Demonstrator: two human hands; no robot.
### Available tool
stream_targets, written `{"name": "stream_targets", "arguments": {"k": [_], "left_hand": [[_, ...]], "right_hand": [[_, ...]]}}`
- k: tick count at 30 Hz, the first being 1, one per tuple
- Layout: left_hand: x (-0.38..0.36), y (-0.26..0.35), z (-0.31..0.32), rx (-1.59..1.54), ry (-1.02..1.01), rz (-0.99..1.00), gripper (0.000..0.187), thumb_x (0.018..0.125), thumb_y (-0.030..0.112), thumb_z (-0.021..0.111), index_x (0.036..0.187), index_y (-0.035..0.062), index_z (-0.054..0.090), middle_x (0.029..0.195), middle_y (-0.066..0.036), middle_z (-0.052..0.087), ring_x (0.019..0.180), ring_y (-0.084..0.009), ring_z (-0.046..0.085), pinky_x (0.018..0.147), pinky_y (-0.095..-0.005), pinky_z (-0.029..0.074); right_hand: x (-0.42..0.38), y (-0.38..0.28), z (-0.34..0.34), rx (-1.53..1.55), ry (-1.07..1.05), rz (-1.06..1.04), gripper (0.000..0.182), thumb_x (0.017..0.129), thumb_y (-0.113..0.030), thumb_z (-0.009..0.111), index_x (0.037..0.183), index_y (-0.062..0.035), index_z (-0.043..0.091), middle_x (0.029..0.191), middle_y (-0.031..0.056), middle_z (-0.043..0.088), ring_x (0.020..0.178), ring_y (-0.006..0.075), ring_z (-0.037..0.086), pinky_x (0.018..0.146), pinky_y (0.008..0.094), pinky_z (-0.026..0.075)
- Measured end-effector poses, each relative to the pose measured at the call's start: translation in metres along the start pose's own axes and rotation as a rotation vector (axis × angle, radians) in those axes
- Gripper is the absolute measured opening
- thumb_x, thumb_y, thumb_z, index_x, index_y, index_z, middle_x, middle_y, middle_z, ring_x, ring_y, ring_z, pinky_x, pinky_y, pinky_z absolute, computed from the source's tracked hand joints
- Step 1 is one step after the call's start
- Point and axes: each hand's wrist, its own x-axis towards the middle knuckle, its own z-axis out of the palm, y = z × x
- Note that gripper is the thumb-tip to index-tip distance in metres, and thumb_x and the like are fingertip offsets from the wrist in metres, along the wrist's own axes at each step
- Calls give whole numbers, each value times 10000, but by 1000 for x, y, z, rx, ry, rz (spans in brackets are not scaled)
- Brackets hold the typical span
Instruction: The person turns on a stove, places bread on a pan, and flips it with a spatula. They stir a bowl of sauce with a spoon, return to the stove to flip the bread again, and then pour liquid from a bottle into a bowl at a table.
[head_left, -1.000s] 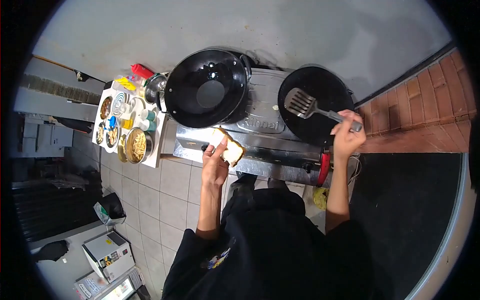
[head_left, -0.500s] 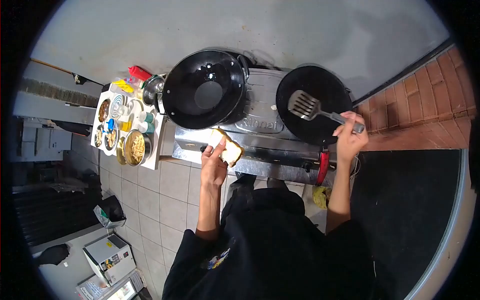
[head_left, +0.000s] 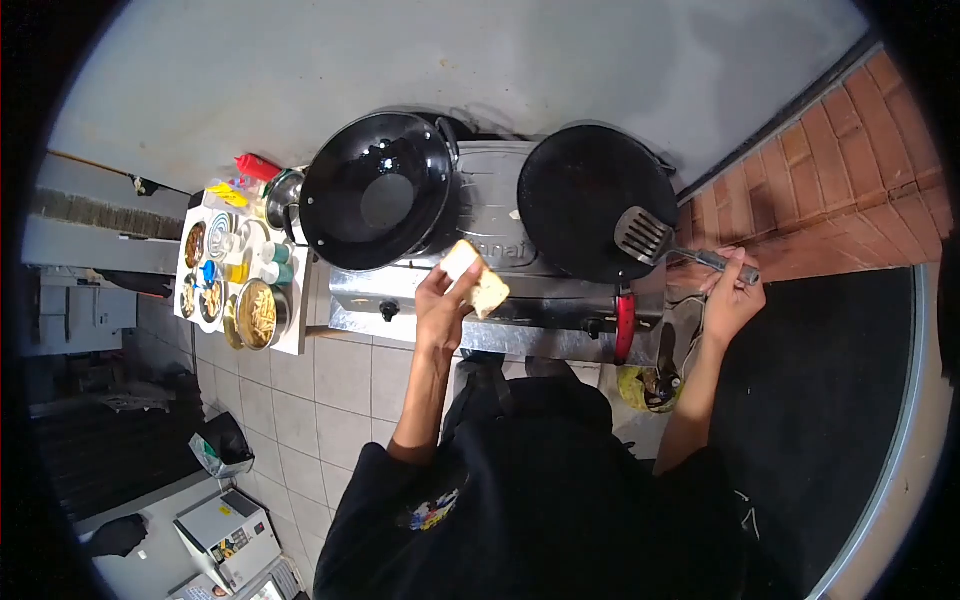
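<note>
A pale slice of bread with a browned edge is pinched in my left hand, in front of the stove. My right hand grips the dark handle of a slotted spatula. The spatula's metal head overlaps the right edge of a flat black pan. That pan has a red handle pointing toward me and sits on the right side of the stove. On the left side stands a deep black wok with shiny wet spots inside.
Left of the stove, a white table carries a pot of cut fries, several small plates, bottles and a red squeeze bottle. A brick ledge borders the right side. Below the stove's right end sits a yellow bag.
My left hand has moved slightly right and up with the bread, which is now turned differently. My right hand has shifted right and down, bringing the spatula from over the pan's middle to its right edge.
</note>
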Motion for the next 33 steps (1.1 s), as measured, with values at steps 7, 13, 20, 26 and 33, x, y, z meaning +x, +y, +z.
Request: {"name": "stream_targets", "arguments": {"k": [7, 13, 20, 26, 33], "left_hand": [[54, -26, 93, 317, -197, 139, 483, 727, 122, 805, 1091, -52, 538, 980, -124, 624, 800, -188, 651, 655, -304, 563], [109, -57, 152, 554, -316, 258, 458, 705, 132, 819, 1032, -58, 562, 925, -139, 676, 824, -152, 651, 724, -272, 527], [127, -76, 175, 918, -388, 402, 517, 678, 190, 825, 1065, -66, 598, 970, -185, 677, 890, -244, 672, 788, -326, 526], [124, -69, 177, 1136, -365, 555, 554, 697, 248, 802, 1117, -32, 573, 1017, -207, 654, 952, -314, 647, 823, -371, 512], [107, -15, 179, 1039, -25, 1088, 465, 743, 258, 769, 1078, -5, 581, 973, -191, 608, 923, -358, 602, 783, -420, 479]], "right_hand": [[1, 15, -15, 32, 55, 10, 203, 960, -116, 509, 856, 44, 577, 757, 82, 641, 435, 84, 517, 424, 212, 378], [1, 23, -28, 49, 163, 18, 186, 957, -116, 509, 882, 41, 574, 804, 84, 651, 441, 92, 529, 418, 210, 375], [1, 24, -41, 69, 195, 47, 186, 957, -123, 518, 896, 42, 579, 823, 85, 648, 446, 94, 527, 436, 218, 397], [5, 21, -44, 87, 208, 36, 184, 957, -118, 518, 896, 46, 575, 820, 86, 644, 461, 89, 528, 445, 220, 399], [6, 21, -40, 131, 184, 56, 171, 957, -97, 507, 895, 49, 570, 842, 95, 642, 457, 88, 521, 452, 216, 399]]}}
